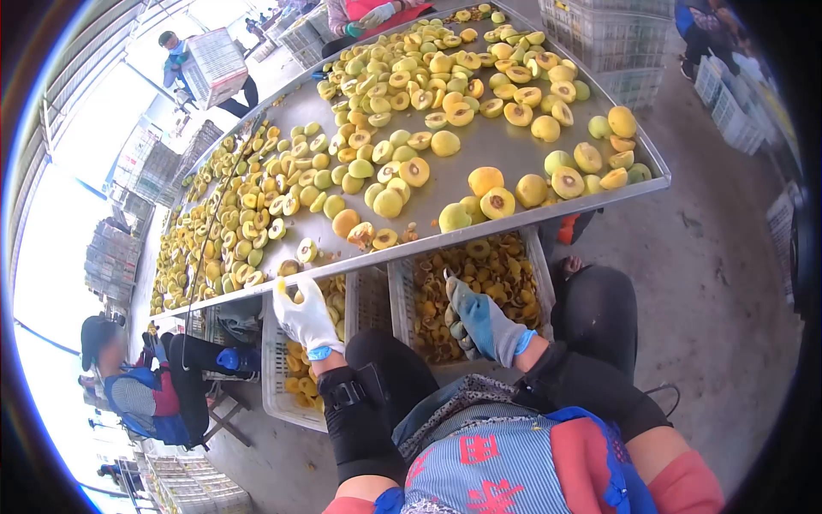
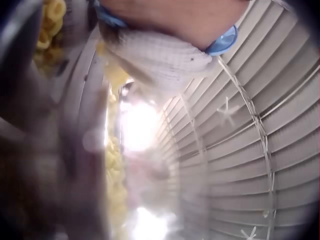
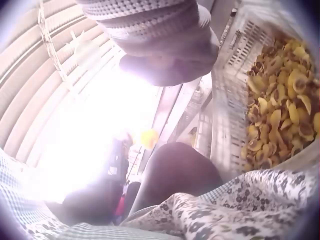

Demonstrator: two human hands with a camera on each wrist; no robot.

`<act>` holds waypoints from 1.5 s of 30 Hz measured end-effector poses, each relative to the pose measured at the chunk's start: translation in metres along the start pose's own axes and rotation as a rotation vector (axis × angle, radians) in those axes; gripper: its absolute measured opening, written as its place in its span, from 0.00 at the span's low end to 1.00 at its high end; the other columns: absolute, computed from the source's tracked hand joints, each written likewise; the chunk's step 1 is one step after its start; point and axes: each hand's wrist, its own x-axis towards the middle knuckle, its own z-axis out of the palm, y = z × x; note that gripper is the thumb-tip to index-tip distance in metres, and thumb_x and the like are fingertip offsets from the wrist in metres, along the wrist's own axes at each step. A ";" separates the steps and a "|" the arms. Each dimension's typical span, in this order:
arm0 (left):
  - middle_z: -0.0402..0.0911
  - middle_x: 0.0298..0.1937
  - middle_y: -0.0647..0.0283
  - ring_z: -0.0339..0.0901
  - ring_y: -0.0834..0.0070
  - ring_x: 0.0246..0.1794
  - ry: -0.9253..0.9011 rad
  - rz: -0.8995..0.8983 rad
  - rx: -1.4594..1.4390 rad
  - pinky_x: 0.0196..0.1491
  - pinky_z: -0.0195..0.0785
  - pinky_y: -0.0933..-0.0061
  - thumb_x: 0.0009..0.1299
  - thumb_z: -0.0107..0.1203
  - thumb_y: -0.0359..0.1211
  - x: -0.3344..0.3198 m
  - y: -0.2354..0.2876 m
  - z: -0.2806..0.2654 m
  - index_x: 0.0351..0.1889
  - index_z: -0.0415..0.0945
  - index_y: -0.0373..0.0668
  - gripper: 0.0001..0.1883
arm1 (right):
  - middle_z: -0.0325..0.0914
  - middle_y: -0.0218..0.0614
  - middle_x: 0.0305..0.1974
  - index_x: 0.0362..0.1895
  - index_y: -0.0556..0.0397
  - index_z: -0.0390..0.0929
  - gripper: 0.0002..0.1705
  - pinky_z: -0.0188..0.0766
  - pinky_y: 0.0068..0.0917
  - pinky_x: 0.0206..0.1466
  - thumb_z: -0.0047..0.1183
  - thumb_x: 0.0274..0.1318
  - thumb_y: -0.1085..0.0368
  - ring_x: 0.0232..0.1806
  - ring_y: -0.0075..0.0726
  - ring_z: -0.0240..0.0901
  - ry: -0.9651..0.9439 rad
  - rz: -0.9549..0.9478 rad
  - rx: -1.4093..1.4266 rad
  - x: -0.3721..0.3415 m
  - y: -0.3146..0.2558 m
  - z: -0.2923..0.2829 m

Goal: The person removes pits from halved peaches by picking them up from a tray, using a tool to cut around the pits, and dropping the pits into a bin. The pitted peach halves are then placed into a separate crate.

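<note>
The left hand (image 1: 308, 319), in a white glove, is just below the metal table's (image 1: 402, 249) near edge. It pinches a yellow fruit piece (image 1: 281, 285); the left wrist view shows yellow (image 2: 116, 75) against the glove (image 2: 160, 60). Over the right-hand crate (image 1: 399, 300) is the right hand (image 1: 486, 319) in a blue-grey glove, its lower fingers curled. A small metal tool tip (image 1: 446, 273) sticks out at its top; the rest of the tool is hidden. In the right wrist view that glove (image 3: 170, 57) is overexposed, its grip unclear.
Halved fruit (image 1: 413, 172) is spread over the tabletop. Two crates under its near edge hold fruit pieces (image 1: 479, 265). The wearer's knees (image 1: 604, 308) flank the right crate. A seated person (image 1: 141, 394) is at left, another carries a crate (image 1: 214, 67), and stacked crates (image 1: 612, 43) stand behind.
</note>
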 end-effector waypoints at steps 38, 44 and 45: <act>0.83 0.47 0.51 0.82 0.66 0.42 -0.773 -0.526 -0.896 0.47 0.78 0.70 0.83 0.33 0.49 -0.118 0.132 0.057 0.60 0.73 0.33 0.29 | 0.84 0.37 0.36 0.49 0.59 0.80 0.21 0.73 0.30 0.43 0.48 0.73 0.52 0.37 0.21 0.70 0.080 -0.868 -0.313 0.028 0.007 0.000; 0.83 0.46 0.52 0.82 0.66 0.41 -0.799 -0.461 -0.838 0.46 0.78 0.68 0.83 0.33 0.47 -0.119 0.141 0.052 0.56 0.75 0.34 0.27 | 0.84 0.39 0.36 0.48 0.59 0.80 0.18 0.73 0.30 0.41 0.48 0.73 0.57 0.37 0.21 0.70 0.106 -0.871 -0.354 0.020 0.008 -0.001; 0.83 0.46 0.52 0.82 0.66 0.40 -0.819 -0.405 -0.830 0.45 0.78 0.69 0.82 0.34 0.46 -0.122 0.133 0.053 0.55 0.75 0.34 0.26 | 0.84 0.39 0.36 0.47 0.59 0.81 0.17 0.73 0.30 0.41 0.49 0.73 0.58 0.37 0.21 0.70 0.112 -0.844 -0.383 0.016 0.007 -0.003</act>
